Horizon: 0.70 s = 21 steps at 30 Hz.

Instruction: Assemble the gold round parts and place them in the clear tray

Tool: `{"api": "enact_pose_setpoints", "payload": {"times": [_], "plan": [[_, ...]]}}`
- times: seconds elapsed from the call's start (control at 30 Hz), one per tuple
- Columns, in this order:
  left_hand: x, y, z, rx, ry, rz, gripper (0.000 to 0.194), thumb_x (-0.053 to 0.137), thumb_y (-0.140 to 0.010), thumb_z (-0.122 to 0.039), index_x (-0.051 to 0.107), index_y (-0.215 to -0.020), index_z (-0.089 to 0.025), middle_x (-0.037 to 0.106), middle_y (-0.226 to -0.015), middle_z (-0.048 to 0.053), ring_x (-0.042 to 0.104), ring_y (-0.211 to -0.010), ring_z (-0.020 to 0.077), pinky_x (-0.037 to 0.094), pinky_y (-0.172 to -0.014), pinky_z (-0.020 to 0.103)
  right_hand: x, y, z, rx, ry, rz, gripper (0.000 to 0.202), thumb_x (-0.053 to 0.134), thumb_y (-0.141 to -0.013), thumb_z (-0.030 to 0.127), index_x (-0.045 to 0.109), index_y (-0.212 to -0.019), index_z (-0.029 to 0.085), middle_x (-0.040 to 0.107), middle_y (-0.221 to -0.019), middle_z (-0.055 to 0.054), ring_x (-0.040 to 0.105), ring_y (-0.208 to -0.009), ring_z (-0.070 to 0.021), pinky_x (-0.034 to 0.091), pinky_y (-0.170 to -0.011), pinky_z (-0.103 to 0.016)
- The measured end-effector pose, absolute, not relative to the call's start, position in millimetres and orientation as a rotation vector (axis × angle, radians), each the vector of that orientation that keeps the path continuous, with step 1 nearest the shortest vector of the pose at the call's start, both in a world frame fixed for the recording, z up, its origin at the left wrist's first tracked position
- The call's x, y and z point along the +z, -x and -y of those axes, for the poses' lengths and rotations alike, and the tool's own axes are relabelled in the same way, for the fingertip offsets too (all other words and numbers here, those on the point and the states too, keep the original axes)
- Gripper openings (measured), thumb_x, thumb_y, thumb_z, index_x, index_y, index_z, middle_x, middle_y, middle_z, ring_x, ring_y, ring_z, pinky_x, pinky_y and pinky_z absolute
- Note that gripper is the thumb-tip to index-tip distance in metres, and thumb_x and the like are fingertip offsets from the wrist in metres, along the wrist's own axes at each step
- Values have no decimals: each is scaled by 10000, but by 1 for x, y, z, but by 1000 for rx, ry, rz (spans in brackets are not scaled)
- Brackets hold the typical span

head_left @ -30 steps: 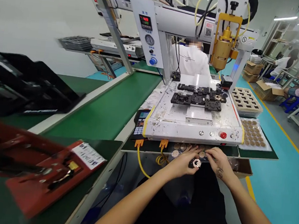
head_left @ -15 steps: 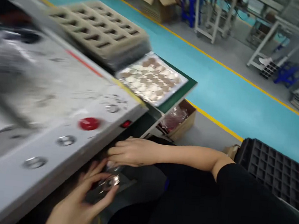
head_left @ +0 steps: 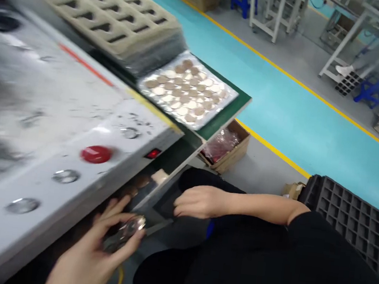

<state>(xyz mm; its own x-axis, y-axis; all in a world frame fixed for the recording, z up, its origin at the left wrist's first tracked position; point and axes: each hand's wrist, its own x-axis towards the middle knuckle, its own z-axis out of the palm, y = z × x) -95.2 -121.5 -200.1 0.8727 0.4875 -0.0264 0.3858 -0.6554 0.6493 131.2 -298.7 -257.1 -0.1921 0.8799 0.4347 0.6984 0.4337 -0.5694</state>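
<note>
My left hand (head_left: 98,241) pinches a small, shiny, round piece (head_left: 135,224) between thumb and fingers, below the front edge of the machine. The piece looks like clear glass or polished metal; blur hides its exact kind. My right hand (head_left: 198,201) hangs over my lap with its fingers curled together, apart from the left. Whatever it may hold is hidden. Between the hands and the machine, a pale block (head_left: 159,176) and some brownish round pieces (head_left: 141,181) sit on the narrow table edge under the machine front.
The white machine (head_left: 42,217) carries a red button (head_left: 96,154), metal buttons and a lit red switch (head_left: 153,153). Beyond it are a beige moulded tray (head_left: 98,10) and a bagged sheet of round discs (head_left: 188,90). A carton (head_left: 231,157) and black trays (head_left: 347,217) stand to the right.
My right hand has drawn back to the right, away from the left hand and the machine edge. The left hand still pinches the shiny piece. The view has shifted slightly.
</note>
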Motion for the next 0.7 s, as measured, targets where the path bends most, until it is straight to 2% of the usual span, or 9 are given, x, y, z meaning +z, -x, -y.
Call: {"api": "enact_pose_setpoints", "payload": {"times": [0.07, 0.1, 0.17, 0.27, 0.37, 0.43, 0.57, 0.7], "plan": [[-190, 86, 133, 204, -2347, -718, 330, 709, -903, -525, 655, -1119, -282, 629, -1539, 66, 537, -1486, 355, 412, -1256, 577, -243, -139, 318, 549, 1401, 1410, 186, 645, -1067, 318, 708, -991, 161, 746, -1088, -112, 695, -1085, -200, 536, -1014, -328], [-184, 81, 139, 239, -2328, -768, 340, 708, -906, -517, 662, -1128, -264, 648, -1510, 93, 567, -1456, 367, 443, -1233, 574, -234, -143, 324, 656, 1429, 1129, 172, 695, -1032, 338, 688, -981, 174, 738, -1033, -84, 705, -1002, -185, 563, -949, -316], [-171, 74, 149, 363, -2311, -793, 327, 712, -921, -475, 676, -1126, -223, 667, -1468, 138, 651, -1353, 349, 519, -1164, 512, -214, -150, 329, 749, 1428, 944, 187, 633, -1061, 364, 649, -1050, 178, 693, -901, -42, 684, -796, -152, 577, -771, -289], [-152, 70, 167, 565, -2129, -833, 329, 757, -919, -400, 679, -1167, -199, 716, -1374, 139, 726, -1188, 291, 573, -1082, 453, -183, -151, 325, 932, 1366, 803, 250, 681, -1020, 403, 675, -1129, 178, 690, -915, -34, 633, -687, -115, 549, -650, -252], [-139, 76, 187, 606, -1553, -827, 398, 827, -900, -367, 637, -1203, -190, 782, -1179, 109, 775, -941, 218, 652, -871, 352, -156, -139, 316, 1037, 1340, 757, 310, 734, -983, 422, 740, -1186, 188, 720, -940, -45, 602, -650, -98, 529, -608, -237], [-133, 82, 199, 607, -1177, -784, 458, 898, -852, -336, 629, -1187, -179, 794, -1089, 88, 785, -865, 189, 657, -776, 281, -145, -129, 310, 1079, 1330, 755, 341, 776, -957, 429, 751, -1201, 193, 737, -938, -50, 604, -638, -99, 535, -595, -240], [-124, 93, 213, 607, -766, -758, 561, 987, -754, -217, 672, -1213, -148, 803, -1123, 107, 803, -993, 213, 658, -878, 260, -138, -113, 296, 1196, 1305, 718, 363, 870, -873, 457, 715, -1027, 167, 760, -920, -69, 616, -597, -108, 549, -556, -254], [-113, 104, 220, 635, -613, -727, 529, 936, -849, -290, 711, -1299, -127, 763, -1285, 176, 781, -1121, 283, 657, -976, 339, -134, -107, 285, 1265, 1311, 801, 359, 852, -895, 472, 675, -942, 162, 708, -718, -34, 622, -554, -128, 558, -571, -271]]}}
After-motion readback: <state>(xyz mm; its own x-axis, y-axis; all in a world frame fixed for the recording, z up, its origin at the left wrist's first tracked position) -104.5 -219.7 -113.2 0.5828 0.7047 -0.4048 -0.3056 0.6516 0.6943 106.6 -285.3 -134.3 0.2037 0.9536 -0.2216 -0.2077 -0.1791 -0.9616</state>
